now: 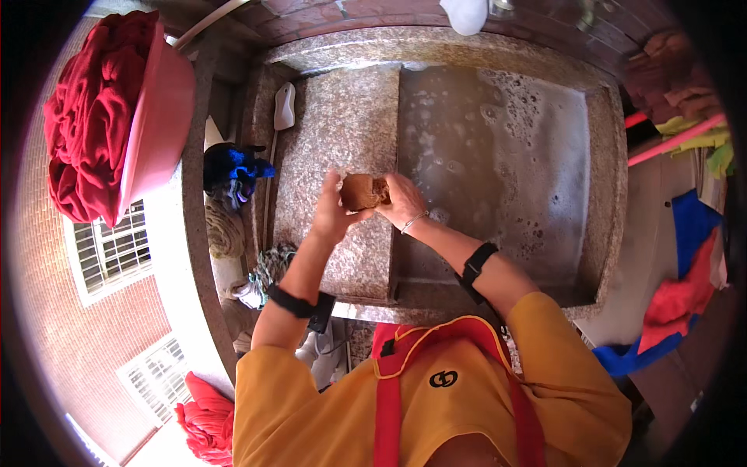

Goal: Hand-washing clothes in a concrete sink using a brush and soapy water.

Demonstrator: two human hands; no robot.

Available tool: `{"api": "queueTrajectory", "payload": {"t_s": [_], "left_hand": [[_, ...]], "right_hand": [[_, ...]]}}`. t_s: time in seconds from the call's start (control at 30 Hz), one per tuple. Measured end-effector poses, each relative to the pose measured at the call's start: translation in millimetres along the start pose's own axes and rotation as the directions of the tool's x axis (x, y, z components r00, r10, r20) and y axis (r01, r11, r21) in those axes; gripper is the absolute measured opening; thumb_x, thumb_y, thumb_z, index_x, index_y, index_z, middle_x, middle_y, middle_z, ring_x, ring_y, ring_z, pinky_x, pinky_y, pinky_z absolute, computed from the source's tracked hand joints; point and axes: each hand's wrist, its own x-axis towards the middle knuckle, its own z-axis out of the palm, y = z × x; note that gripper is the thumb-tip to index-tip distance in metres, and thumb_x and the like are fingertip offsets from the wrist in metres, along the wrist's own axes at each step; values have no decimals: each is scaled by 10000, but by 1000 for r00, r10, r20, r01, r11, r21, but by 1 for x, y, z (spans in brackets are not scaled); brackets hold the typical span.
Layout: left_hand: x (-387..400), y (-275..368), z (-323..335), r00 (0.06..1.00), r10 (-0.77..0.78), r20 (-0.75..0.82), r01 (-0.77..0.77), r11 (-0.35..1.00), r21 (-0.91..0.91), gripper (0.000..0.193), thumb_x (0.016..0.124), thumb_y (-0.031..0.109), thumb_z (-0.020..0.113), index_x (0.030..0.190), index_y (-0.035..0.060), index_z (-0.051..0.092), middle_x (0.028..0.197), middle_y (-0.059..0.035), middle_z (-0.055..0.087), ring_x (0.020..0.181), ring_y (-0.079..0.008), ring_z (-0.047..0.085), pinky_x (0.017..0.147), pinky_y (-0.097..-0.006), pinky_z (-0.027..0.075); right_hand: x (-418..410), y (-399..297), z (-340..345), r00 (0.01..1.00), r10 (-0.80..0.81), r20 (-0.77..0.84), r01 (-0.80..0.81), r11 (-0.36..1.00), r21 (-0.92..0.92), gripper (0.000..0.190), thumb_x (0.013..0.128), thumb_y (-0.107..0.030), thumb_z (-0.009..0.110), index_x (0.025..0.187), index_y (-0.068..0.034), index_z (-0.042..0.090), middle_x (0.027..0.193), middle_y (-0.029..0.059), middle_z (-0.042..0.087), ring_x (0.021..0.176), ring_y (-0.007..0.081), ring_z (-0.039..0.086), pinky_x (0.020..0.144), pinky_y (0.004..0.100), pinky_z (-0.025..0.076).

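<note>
Both hands meet over the speckled stone washing slab (344, 128), near its edge with the water basin. My left hand (331, 210) has its thumb and fingers around the left side of a small brown object (359, 192), possibly a block or a brush; its kind is not clear. My right hand (402, 199) grips the object's right end, where the surface looks rougher and darker. To the right, the stone basin (601, 192) holds murky, sudsy water (455, 175). A white plastic brush or scoop (285, 106) lies at the slab's upper left.
A pink tub (166, 117) heaped with red cloth (96, 117) stands at the upper left. Dark and blue cloths (233, 169) and a string mop head (271, 268) are left of the slab. A pink pole (677, 140) and more cloths (680, 298) are at right.
</note>
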Motion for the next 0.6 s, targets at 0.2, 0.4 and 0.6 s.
{"api": "queueTrajectory", "payload": {"t_s": [0.2, 0.4, 0.6], "left_hand": [[-18, -39, 9, 880, 178, 440, -187, 982, -24, 759, 840, 583, 379, 1336, 25, 245, 1259, -138, 430, 1158, -222, 416, 972, -359, 308], [-19, -42, 80, 784, 332, 524, -409, 912, 35, 535, 743, -60, 589, 1236, -5, 389, 1137, -108, 514, 1042, -207, 511, 879, -310, 427], [45, -44, 100, 892, 312, 326, -367, 922, 123, 493, 679, -84, 497, 1167, -52, 437, 1015, -130, 571, 835, -215, 595, 691, -297, 513]], "right_hand": [[-43, -5, -57, 947, -254, 196, 76, 771, 632, 656, 691, -175, 704, 1226, -14, 359, 1127, 102, 486, 1004, 169, 512, 793, 319, 455], [-57, 49, -125, 907, 117, 405, -393, 583, 711, 501, 823, -365, 564, 1169, -16, 468, 991, 54, 562, 919, 144, 531, 715, 293, 463], [-43, 88, -146, 931, 351, 102, -278, 499, 820, 603, 831, -443, 518, 1243, -16, 408, 1177, 78, 498, 1070, 190, 478, 865, 294, 403]]}}
